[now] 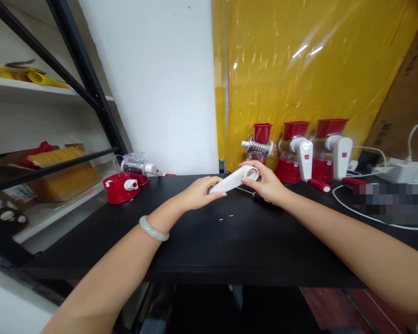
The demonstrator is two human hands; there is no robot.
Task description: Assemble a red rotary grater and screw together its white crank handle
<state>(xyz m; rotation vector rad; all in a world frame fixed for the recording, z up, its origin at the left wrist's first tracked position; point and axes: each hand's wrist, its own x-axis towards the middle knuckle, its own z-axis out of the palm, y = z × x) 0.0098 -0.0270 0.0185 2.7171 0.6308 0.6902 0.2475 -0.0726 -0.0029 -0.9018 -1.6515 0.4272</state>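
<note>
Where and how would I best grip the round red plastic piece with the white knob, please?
I'd suggest the curved wall of the round red plastic piece, coming from its near left with the left hand, once that releases the long white piece: the white knob juts out on the right, and a transparent grater with white crank stands close behind.

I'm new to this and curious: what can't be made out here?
In the head view:
White piece: ends partly covered by the left hand and right hand.
Pixelated patch at right: masks whatever is there.
White specks on the black tabletop: too small to identify.
Left arm: cut off by the bottom edge.
</note>
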